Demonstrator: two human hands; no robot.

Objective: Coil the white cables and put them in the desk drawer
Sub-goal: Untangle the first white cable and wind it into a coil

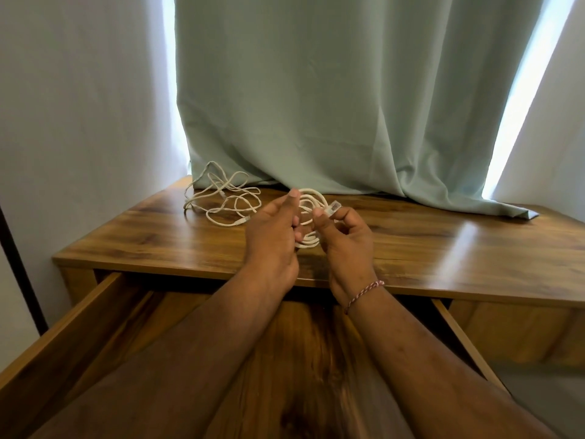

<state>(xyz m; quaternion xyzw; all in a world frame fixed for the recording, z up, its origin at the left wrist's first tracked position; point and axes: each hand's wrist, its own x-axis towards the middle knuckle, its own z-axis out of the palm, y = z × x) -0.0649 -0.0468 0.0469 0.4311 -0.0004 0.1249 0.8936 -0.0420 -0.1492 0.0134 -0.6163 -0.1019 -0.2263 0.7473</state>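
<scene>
Head view: the desk drawer (104, 315) stands pulled open, only its wooden floor showing. Above the desk (443, 248), the left hand (272, 236) grips the coiled white cable (311, 204); the right hand (345, 236) pinches its plug. A loose white cable (221, 198) lies left of them, touching the green curtain (332, 106).

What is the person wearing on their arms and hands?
Both arms are bare, with no sleeves showing. The left hand has no rings, watch or glove that can be seen. Just below the right hand, a thin string bracelet of twisted red and white thread goes round the wrist. Nothing else is worn.
</scene>
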